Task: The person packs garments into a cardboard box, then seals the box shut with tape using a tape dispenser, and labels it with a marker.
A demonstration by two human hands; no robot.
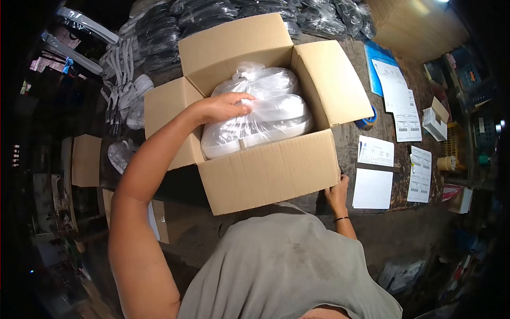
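An open cardboard box (pixel 268 178) stands on the table with its flaps folded outward. Inside lies a clear plastic bag (pixel 260 127) packed with white banded bundles, its neck gathered near the top. My left hand (pixel 229 106) reaches over the left flap, and its fingers are closed on the plastic near the middle of the bag. Low at the box's right front corner is my right hand (pixel 337 192), with curled fingers close to the cardboard. What it grips, if anything, is hidden.
Black plastic-wrapped bundles (pixel 207 21) are piled along the back. White straps (pixel 125 80) lie at the left. On the right are printed papers (pixel 396 95), a blue tape roll (pixel 367 118), a small white box (pixel 435 123) and a dark strip across a sheet (pixel 377 167).
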